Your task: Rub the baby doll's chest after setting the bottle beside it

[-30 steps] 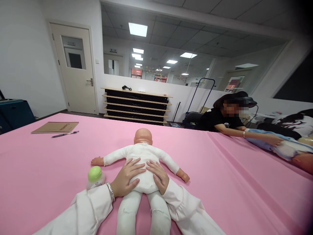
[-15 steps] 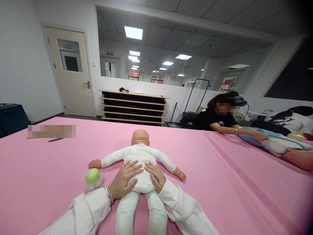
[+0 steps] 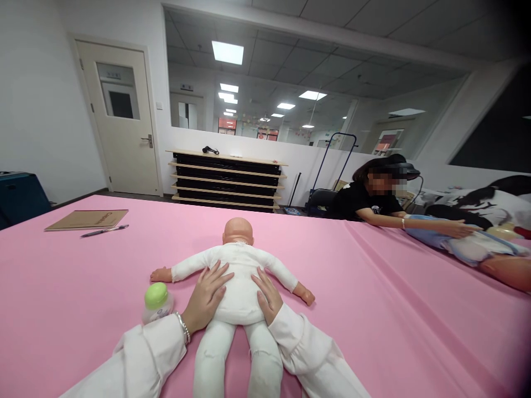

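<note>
The left hand (image 3: 207, 298) and right hand (image 3: 269, 297) are resting with fingers spread on either side of the doll (image 3: 239, 296), which is lying apparently face down at lower centre. Uneven pressure could be twisting it. The left sleeve (image 3: 143, 354) is crowding the jar (image 3: 156, 305), left of centre; an outward elbow swing could be toppling it. Farther out, a notebook (image 3: 88, 219) and pen (image 3: 104, 231) are lying at left; a co-worker (image 3: 360, 200) is touching another doll (image 3: 504, 271), far right.

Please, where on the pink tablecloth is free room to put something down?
Bare pink tablecloth shows between the pen and the green-lidded jar, and between the doll and the long crease. Crowded: around the left hand, between jar and doll.
</note>
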